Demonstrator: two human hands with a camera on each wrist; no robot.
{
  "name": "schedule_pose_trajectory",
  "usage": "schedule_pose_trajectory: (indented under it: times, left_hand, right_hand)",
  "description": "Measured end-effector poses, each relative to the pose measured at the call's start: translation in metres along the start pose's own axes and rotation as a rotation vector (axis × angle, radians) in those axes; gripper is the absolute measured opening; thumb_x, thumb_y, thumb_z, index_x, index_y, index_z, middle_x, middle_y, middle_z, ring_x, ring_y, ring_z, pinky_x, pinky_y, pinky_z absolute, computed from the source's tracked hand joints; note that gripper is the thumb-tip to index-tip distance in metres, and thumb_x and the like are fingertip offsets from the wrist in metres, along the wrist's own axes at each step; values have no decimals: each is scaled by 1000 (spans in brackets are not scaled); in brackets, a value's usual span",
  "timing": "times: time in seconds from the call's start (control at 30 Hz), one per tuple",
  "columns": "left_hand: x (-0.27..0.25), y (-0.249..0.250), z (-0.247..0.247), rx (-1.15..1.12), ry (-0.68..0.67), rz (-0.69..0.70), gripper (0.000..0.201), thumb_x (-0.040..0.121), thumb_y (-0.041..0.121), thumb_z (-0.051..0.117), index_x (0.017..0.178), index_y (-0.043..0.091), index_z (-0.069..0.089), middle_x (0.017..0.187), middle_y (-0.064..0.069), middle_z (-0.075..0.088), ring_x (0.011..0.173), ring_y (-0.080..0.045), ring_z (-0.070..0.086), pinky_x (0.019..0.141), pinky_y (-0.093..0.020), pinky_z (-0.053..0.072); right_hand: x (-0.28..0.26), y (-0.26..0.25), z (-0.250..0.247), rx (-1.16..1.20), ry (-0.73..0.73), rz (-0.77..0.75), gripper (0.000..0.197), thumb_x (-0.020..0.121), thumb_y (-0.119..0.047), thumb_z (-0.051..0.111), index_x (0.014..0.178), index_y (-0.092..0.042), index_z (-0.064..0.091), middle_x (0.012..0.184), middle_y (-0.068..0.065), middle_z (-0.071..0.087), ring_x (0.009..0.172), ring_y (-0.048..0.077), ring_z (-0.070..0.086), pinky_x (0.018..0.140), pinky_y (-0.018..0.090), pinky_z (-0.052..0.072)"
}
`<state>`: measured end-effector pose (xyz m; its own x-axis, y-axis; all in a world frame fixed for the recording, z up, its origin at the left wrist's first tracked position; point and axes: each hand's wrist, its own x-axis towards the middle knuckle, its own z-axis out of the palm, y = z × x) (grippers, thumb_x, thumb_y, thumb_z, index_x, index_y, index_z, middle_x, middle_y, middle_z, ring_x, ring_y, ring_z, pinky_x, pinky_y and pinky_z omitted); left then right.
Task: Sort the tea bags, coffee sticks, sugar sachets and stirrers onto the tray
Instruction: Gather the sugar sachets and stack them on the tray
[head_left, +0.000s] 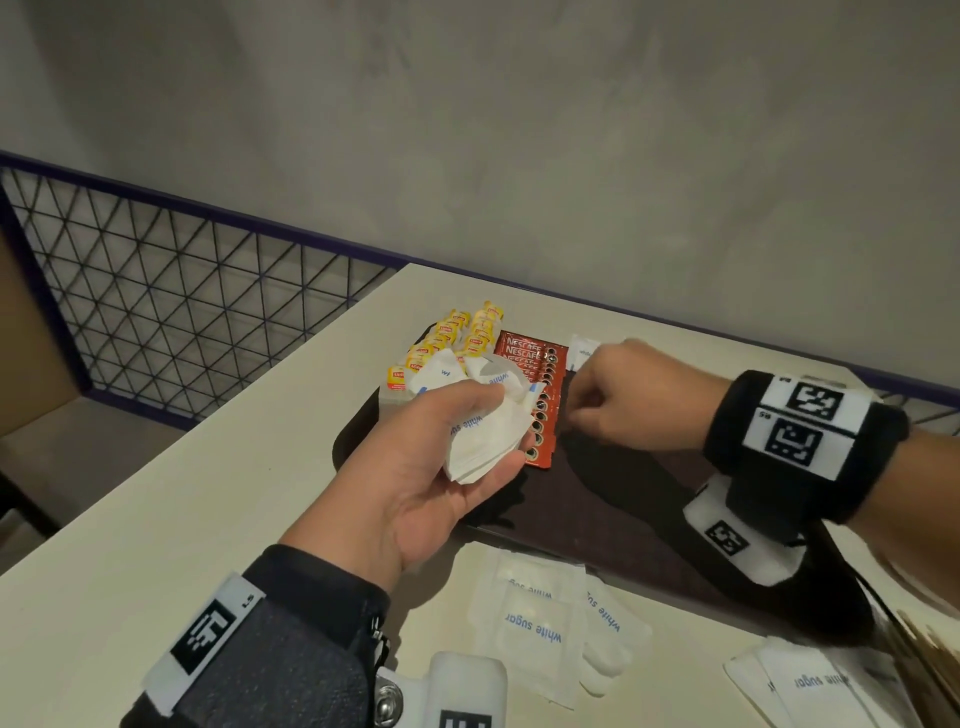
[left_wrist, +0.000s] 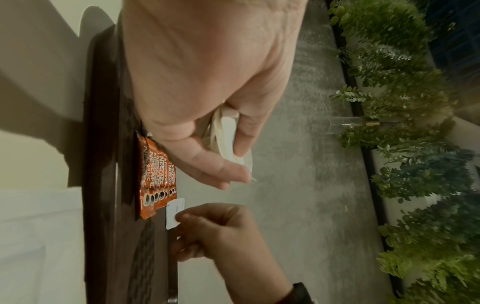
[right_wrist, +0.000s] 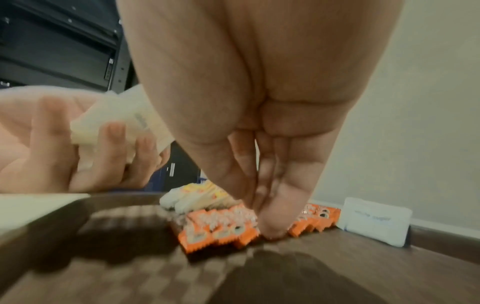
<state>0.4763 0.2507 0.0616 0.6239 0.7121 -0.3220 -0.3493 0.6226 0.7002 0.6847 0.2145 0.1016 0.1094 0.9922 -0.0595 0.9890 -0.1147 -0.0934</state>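
Note:
My left hand (head_left: 511, 422) grips a bunch of white sugar sachets (head_left: 480, 441) above the dark brown tray (head_left: 628, 514). Yellow tea bags (head_left: 460, 332) lie at the tray's far left, with a row of red coffee sticks (head_left: 540, 405) beside them. One sugar sachet (head_left: 583, 351) leans at the far rim. My right hand (head_left: 576, 415) hovers over the tray just right of the coffee sticks, fingers curled. In the right wrist view its fingertips (right_wrist: 270, 232) are bunched, pointing down at the tray floor, and I see nothing between them. The lone sachet (right_wrist: 376, 222) stands apart from that hand.
Loose sugar sachets (head_left: 540, 623) lie on the cream table (head_left: 208, 493) in front of the tray, more (head_left: 810, 680) at the lower right. Wooden stirrers (head_left: 930, 660) show at the right edge. A wire-mesh railing (head_left: 182, 291) runs along the table's left side, and a wall stands behind.

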Motion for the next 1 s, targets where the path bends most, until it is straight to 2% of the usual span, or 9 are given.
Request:
schedule_pose_trajectory:
  times: [0.1, 0.2, 0.27, 0.4, 0.53, 0.73, 0.83, 0.9, 1.0]
  left_hand:
    - [1, -2, -1, 23, -13, -3, 35, 88, 9, 75, 123, 14, 69, 101, -15, 80, 78, -28, 78, 45, -26, 55]
    - [1, -4, -1, 50, -21, 15, 34, 88, 11, 76, 121, 17, 70, 99, -12, 81, 77, -25, 78, 48, -27, 56]
    - [0, -5, -1, 63, -42, 29, 30, 89, 12, 75, 117, 19, 70, 90, -8, 81, 70, -21, 78, 49, -26, 57]
    - [0, -5, -2, 84, -19, 53, 39, 85, 10, 79, 122, 20, 70, 93, -6, 82, 70, -19, 79, 50, -28, 57]
    - [2, -4, -2, 85, 0, 71, 41, 85, 9, 79, 123, 20, 69, 94, -5, 82, 68, -17, 78, 49, -28, 57]
    - [5, -6, -3, 78, 53, 113, 43, 84, 10, 81, 123, 22, 69, 100, -6, 81, 67, -16, 78, 51, -29, 58]
    - [4, -5, -2, 54, 48, 122, 48, 81, 17, 86, 125, 22, 69, 102, -5, 81, 75, -19, 80, 54, -31, 59]
    - [3, -4, 0, 46, 35, 125, 52, 78, 28, 87, 126, 25, 68, 103, -4, 81, 80, -19, 80, 55, -32, 60]
    - [0, -3, 4, 39, 19, 123, 55, 76, 43, 86, 125, 27, 69, 101, -3, 81, 79, -20, 80, 58, -32, 60]
  right_hand:
    - [-6, -8, -21, 493, 70, 82, 17, 94, -23, 69, 87, -9, 76, 69, 5, 73, 59, 13, 70, 65, 31, 57]
    - [-13, -25, -33, 854, -21, 47, 34, 81, -35, 80, 94, -4, 74, 82, 13, 73, 69, 24, 69, 72, 41, 59]
    - [-16, -33, -32, 801, -72, -12, 40, 74, -40, 82, 98, -8, 75, 87, 14, 74, 70, 23, 68, 74, 42, 61]
    - [-15, -34, -30, 716, -13, -41, 16, 90, -16, 76, 102, -7, 74, 96, 22, 74, 71, 27, 66, 74, 47, 61]
    - [-16, -29, -34, 799, 2, 15, 11, 91, -6, 72, 100, -1, 73, 97, 24, 74, 74, 27, 66, 64, 36, 59]
    - [-18, -29, -39, 888, 75, 54, 7, 92, -4, 67, 90, 2, 71, 95, 33, 69, 73, 31, 59, 56, 33, 49]
    - [-17, -30, -34, 831, 299, 28, 12, 93, -11, 70, 82, -8, 74, 74, 15, 70, 64, 23, 57, 55, 34, 47]
    - [-18, -31, -30, 576, 511, -97, 10, 92, -16, 71, 84, -17, 77, 73, -1, 69, 64, 13, 59, 60, 33, 48]
    - [-22, -38, -24, 310, 542, -237, 10, 90, -15, 72, 91, -21, 80, 78, -12, 65, 73, 8, 61, 66, 27, 49]
